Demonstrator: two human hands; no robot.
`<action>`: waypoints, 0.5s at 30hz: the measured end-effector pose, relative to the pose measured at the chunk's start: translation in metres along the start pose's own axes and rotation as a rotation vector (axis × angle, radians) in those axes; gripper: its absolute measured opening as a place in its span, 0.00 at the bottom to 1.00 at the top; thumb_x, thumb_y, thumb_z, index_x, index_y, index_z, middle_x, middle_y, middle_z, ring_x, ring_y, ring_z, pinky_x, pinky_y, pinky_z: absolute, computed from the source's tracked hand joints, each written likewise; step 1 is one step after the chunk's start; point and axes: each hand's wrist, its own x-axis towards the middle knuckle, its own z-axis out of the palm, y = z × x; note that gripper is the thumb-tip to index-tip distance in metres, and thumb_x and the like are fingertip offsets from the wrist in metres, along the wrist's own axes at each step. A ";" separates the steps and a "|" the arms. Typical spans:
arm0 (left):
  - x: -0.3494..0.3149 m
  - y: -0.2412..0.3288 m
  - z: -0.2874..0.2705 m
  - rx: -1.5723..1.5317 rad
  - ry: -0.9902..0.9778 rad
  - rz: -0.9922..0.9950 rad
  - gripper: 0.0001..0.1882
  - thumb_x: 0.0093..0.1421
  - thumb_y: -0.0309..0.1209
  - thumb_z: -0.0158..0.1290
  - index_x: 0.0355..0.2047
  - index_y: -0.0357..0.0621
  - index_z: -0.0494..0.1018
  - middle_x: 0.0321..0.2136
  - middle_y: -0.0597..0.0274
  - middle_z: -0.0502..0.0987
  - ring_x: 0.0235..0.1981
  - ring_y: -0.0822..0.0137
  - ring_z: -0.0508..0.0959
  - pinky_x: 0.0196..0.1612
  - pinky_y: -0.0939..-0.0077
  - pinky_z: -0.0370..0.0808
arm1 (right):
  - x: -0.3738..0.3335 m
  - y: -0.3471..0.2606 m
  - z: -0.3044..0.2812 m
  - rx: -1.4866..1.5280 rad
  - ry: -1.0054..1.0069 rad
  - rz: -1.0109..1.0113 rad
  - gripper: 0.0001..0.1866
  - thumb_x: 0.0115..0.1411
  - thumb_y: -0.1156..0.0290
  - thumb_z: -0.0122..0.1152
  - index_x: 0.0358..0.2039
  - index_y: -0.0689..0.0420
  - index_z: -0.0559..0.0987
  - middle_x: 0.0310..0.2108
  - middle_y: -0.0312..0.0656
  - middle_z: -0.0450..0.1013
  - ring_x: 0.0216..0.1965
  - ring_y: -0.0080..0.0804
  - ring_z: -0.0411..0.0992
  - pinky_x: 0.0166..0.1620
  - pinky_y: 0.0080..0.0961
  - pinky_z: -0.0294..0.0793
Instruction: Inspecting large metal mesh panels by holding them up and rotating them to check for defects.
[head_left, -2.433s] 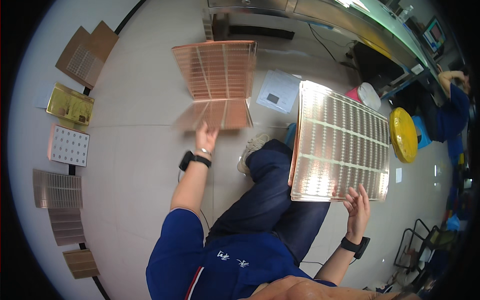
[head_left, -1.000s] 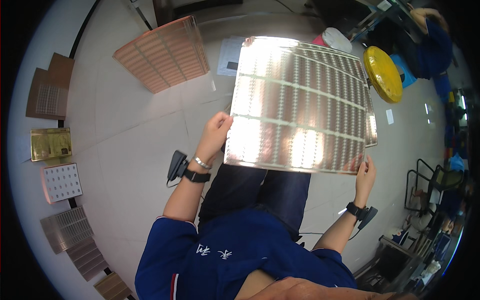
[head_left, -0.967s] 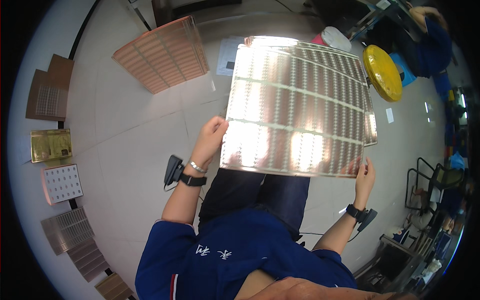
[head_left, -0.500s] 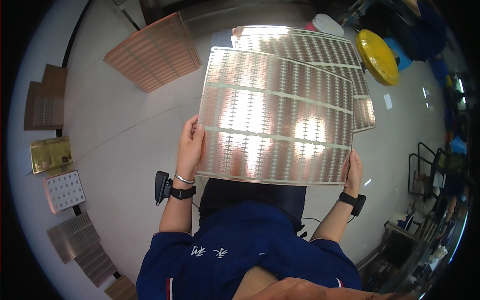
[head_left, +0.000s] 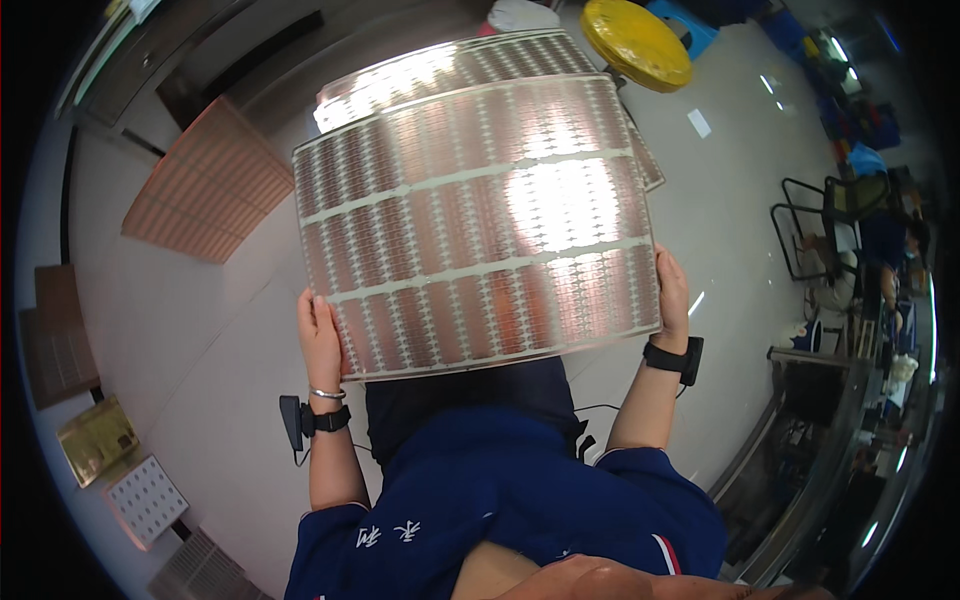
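Note:
A large copper-patterned circuit board panel [head_left: 450,220] is held up in front of me, bright glare on its right half. My left hand [head_left: 320,340] grips its lower left edge, and my right hand [head_left: 672,290] grips its lower right edge. Both hands are closed on the panel; the fingers beneath it are hidden. Behind its far edge shows another patterned panel [head_left: 500,55], mostly covered by the held one. Whether the two touch cannot be told.
Copper-coloured panels [head_left: 215,185] stand at the far left. Along the left wall are a gold plate [head_left: 97,440], a white dotted panel [head_left: 147,502] and brown boards [head_left: 60,345]. A yellow round stool [head_left: 637,45] is at the far right, a chair [head_left: 835,220] nearer.
The view has turned, so the surroundings shift round. The held panel has swung, its right side now farther up and its left side lower. Both hands keep their grip.

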 end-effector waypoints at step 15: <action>0.001 -0.004 -0.001 -0.002 -0.035 -0.019 0.17 0.65 0.37 0.37 0.45 0.36 0.64 0.37 0.63 0.68 0.39 0.73 0.66 0.45 0.79 0.63 | -0.006 -0.013 0.013 0.061 0.081 0.009 0.26 0.66 0.58 0.35 0.47 0.70 0.68 0.41 0.46 0.71 0.41 0.27 0.70 0.46 0.23 0.68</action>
